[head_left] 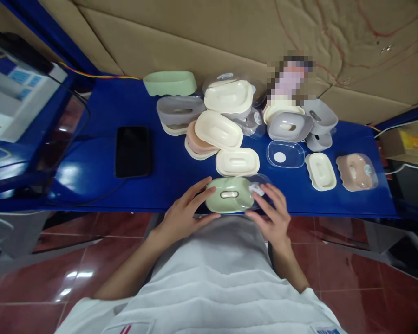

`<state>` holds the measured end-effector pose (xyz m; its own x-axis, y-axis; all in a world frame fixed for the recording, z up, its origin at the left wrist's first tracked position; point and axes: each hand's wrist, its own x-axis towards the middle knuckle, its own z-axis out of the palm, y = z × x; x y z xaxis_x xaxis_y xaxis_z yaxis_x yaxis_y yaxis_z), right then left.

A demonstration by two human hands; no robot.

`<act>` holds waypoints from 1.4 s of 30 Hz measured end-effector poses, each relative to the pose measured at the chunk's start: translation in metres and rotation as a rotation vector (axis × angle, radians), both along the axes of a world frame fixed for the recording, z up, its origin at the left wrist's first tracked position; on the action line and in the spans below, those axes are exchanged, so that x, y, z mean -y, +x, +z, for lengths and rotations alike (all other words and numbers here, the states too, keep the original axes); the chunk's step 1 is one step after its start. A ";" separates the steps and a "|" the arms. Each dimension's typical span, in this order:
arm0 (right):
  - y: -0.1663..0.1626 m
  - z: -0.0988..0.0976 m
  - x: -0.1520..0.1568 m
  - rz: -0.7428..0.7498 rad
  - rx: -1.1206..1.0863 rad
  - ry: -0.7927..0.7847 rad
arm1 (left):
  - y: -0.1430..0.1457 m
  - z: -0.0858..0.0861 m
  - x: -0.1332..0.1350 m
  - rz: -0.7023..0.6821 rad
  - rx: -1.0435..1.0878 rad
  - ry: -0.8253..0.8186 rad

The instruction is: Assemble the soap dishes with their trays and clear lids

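Observation:
A pale green oval soap box (pixel 229 195) lies at the near edge of the blue table (pixel 167 167), with a clear plastic lid (pixel 259 185) partly under or behind its right end. My left hand (pixel 184 214) cups the box's left side, fingers spread along it. My right hand (pixel 271 214) grips the right side, fingertips touching the clear lid. Both hands hold the box between them.
Behind it sits a pile of cream, grey, pink and green soap boxes (pixel 226 116), a separate clear lid (pixel 285 154), a cream tray (pixel 321 171) and a pink box (pixel 357 172). A black phone (pixel 132 151) lies to the left. Cardboard backs the table.

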<state>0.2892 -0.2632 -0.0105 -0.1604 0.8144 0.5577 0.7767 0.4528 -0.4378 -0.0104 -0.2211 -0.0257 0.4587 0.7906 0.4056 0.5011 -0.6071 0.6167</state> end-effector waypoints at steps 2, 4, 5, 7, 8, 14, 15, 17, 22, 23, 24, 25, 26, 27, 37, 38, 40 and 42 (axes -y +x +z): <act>-0.021 -0.002 0.000 0.043 0.020 -0.004 | 0.000 0.000 0.000 -0.002 0.007 0.006; -0.036 -0.002 0.001 0.060 0.042 -0.007 | 0.000 0.000 -0.001 -0.012 0.009 0.008; -0.040 -0.002 0.001 0.062 0.061 -0.004 | -0.001 0.000 -0.001 -0.015 0.009 0.007; -0.045 0.001 0.001 0.065 0.107 0.006 | -0.001 0.000 -0.002 -0.020 0.004 0.007; -0.046 0.002 0.001 0.068 0.126 0.010 | -0.001 0.000 -0.002 -0.018 0.001 0.008; -0.044 0.000 -0.001 0.070 0.163 0.022 | -0.002 -0.002 -0.003 -0.021 0.009 0.018; -0.043 -0.002 -0.001 0.067 0.172 0.020 | -0.002 -0.002 -0.003 -0.024 0.011 0.014; -0.044 -0.006 0.000 0.064 0.180 0.029 | -0.002 -0.002 -0.003 -0.028 0.010 0.006; -0.047 -0.014 0.002 0.049 0.144 0.080 | -0.003 0.002 -0.004 -0.035 -0.011 -0.031; -0.047 -0.015 0.002 0.049 0.146 0.083 | -0.003 0.003 -0.004 -0.035 -0.013 -0.036; -0.046 -0.015 0.003 0.057 0.155 0.082 | -0.003 0.003 -0.004 -0.034 -0.012 -0.040; -0.044 -0.015 0.003 0.068 0.170 0.069 | -0.003 0.003 -0.004 -0.033 -0.010 -0.046; -0.041 -0.014 0.002 0.077 0.187 0.042 | -0.003 0.004 -0.004 -0.029 -0.008 -0.056; -0.038 -0.013 0.002 0.081 0.200 0.004 | -0.003 0.004 -0.004 -0.027 -0.004 -0.066; -0.015 -0.005 -0.011 0.230 0.049 -0.198 | -0.008 0.004 -0.004 -0.102 -0.040 -0.130; -0.012 -0.004 -0.011 0.222 0.025 -0.177 | -0.009 0.005 -0.005 -0.108 -0.034 -0.130; -0.001 -0.003 -0.009 0.181 -0.039 -0.142 | -0.010 0.007 -0.005 -0.110 -0.014 -0.127; 0.018 0.000 -0.004 0.098 -0.106 -0.099 | -0.011 0.009 -0.005 -0.106 -0.014 -0.129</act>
<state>0.3073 -0.2595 -0.0103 -0.1868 0.8496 0.4932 0.6780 0.4748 -0.5611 -0.0212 -0.2157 -0.0169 0.5472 0.7825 0.2971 0.4476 -0.5736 0.6860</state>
